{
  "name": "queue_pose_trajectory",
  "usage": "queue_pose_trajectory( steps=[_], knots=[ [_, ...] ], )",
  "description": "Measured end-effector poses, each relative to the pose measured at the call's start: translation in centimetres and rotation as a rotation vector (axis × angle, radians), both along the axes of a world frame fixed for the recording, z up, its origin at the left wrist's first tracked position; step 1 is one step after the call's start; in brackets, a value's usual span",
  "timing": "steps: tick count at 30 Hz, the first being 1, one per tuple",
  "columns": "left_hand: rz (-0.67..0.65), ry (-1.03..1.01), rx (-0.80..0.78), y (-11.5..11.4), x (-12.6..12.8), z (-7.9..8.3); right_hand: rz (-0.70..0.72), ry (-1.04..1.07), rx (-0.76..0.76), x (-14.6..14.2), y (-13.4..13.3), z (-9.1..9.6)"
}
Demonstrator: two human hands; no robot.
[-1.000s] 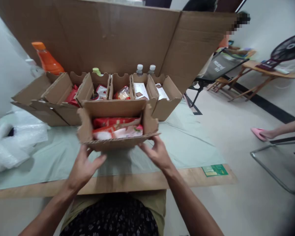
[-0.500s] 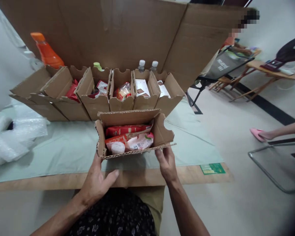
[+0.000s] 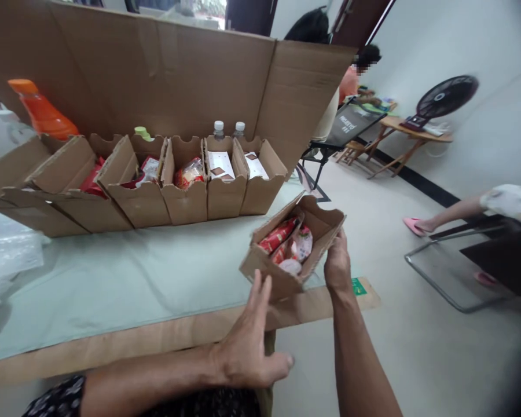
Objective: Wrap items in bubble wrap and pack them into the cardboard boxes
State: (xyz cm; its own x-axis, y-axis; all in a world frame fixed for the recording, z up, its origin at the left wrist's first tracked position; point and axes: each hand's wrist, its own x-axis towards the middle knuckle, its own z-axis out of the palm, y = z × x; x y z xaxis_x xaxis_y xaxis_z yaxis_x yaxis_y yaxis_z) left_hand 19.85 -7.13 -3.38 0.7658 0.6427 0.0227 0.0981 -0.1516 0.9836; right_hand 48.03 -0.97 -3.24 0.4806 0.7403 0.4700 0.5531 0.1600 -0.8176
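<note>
A small open cardboard box is turned at an angle over the right end of the cloth-covered table. Inside it lie a red packet, a pink-and-white packet and a whitish round item. My right hand grips the box at its right end, fingers partly hidden behind the cardboard. My left hand has its fingers stretched out and thumb spread, with the fingertips at the near left face of the box; whether they press on it I cannot tell.
A row of cardboard bins with packets and white boxes stands before a tall cardboard panel. Bottles, one orange, rise behind. Bubble wrap lies left. Rightward are a chair, a fan and a seated person's leg.
The box has moved right and swung round, its left end now toward me. My left hand has shifted right with its fingers extended. The camera view has turned right.
</note>
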Motion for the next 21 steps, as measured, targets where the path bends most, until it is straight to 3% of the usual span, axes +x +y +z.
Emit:
queue_pose_trajectory(
  steps=[3,5,7,10,12,15,21],
  knots=[
    [-0.145,-0.017,-0.007,0.7,3.5,-0.4,-0.022,0.111,-0.056,1.8,-2.2,-0.4],
    [-0.187,0.002,0.047,1.4,4.0,-0.9,-0.003,0.193,-0.053,1.7,-4.8,-1.7],
    [-0.11,0.041,0.166,2.6,2.8,-1.7,0.038,0.249,-0.068,0.8,-7.4,-3.8],
    [0.162,0.194,0.42,5.9,-0.7,-3.7,0.019,0.217,-0.214,-1.0,-9.4,-6.5],
    [0.288,0.367,0.586,8.2,-3.2,-5.1,-0.052,0.139,-0.319,-1.5,-8.8,-7.3],
    [0.322,0.577,0.795,10.1,-5.9,-7.0,-0.052,0.092,-0.34,-0.3,-6.2,-6.7],
    [0.275,0.701,1.053,9.3,-6.9,-9.0,0.065,0.117,-0.252,6.4,1.7,-3.5]
  ],
)
